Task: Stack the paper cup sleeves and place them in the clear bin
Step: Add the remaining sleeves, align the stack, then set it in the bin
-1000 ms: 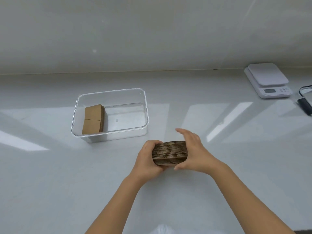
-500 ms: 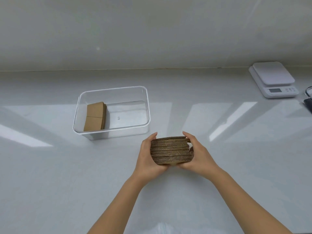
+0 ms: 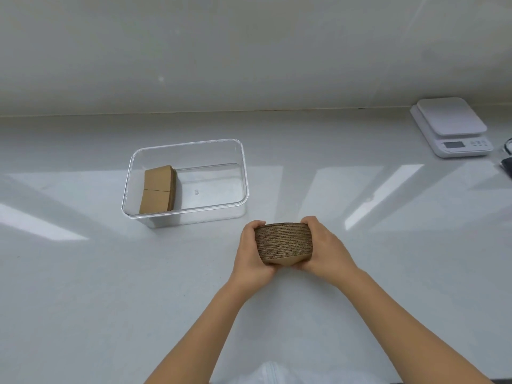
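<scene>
A thick stack of brown corrugated cup sleeves (image 3: 284,242) is squeezed between both hands just in front of the clear bin (image 3: 243,173). My left hand (image 3: 250,252) clamps its left end and my right hand (image 3: 325,249) clamps its right end. The stack's ribbed edges face me and its bottom sleeve tilts toward me. Inside the bin, another stack of sleeves (image 3: 158,189) stands against the left wall. The bin's right part holds nothing.
A white kitchen scale (image 3: 451,128) sits at the back right by the wall. A dark object (image 3: 508,164) is cut off by the right edge. The white counter stretches open to the left and front.
Both hands have closed tighter on the ends of the stack, squaring it up. The stack has tilted so that its edges face me.
</scene>
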The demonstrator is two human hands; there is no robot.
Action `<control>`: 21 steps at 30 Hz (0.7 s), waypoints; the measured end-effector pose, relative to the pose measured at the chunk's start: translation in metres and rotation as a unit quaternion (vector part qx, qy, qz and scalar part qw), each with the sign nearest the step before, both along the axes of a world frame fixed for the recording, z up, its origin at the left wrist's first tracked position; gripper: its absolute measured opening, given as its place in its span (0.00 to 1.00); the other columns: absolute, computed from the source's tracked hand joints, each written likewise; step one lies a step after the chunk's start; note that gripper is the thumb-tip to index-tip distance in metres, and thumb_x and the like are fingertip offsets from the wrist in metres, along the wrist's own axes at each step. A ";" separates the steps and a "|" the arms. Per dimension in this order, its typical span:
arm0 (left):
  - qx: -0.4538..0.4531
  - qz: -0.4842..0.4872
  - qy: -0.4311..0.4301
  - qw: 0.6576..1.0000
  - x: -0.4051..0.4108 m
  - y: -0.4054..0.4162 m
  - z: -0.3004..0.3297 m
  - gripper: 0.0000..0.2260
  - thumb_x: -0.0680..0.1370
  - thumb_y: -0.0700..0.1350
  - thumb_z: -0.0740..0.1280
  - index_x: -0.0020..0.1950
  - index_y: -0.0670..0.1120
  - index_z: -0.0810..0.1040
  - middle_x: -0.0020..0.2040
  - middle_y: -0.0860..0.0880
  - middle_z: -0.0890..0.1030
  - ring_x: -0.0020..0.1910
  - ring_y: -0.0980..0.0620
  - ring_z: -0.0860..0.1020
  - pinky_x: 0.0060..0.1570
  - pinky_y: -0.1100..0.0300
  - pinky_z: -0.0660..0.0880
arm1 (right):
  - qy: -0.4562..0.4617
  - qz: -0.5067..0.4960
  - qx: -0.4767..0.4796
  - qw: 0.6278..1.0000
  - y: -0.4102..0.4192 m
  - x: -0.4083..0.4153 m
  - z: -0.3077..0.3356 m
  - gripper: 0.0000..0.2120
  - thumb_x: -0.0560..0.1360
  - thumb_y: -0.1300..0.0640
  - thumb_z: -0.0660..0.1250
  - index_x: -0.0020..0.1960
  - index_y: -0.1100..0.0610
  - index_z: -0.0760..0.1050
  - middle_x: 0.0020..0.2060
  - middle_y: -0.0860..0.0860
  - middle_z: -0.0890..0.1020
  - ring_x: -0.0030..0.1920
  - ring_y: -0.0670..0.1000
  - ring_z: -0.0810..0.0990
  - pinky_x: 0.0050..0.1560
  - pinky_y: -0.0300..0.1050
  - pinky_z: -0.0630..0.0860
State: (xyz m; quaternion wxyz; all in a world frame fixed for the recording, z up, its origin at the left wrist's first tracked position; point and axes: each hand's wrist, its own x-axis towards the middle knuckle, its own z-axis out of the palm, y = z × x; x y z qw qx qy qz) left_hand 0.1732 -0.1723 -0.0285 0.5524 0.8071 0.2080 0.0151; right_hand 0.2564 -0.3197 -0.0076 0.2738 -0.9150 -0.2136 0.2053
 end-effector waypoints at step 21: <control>0.057 -0.020 0.014 0.998 0.001 0.011 -0.003 0.32 0.60 0.41 0.76 0.60 0.50 0.67 0.55 0.53 0.71 0.49 0.58 0.73 0.44 0.79 0.67 | -0.090 0.078 -0.195 0.973 0.017 -0.006 0.011 0.36 0.62 0.49 0.75 0.64 0.55 0.63 0.61 0.55 0.69 0.59 0.58 0.70 0.58 0.50 0.69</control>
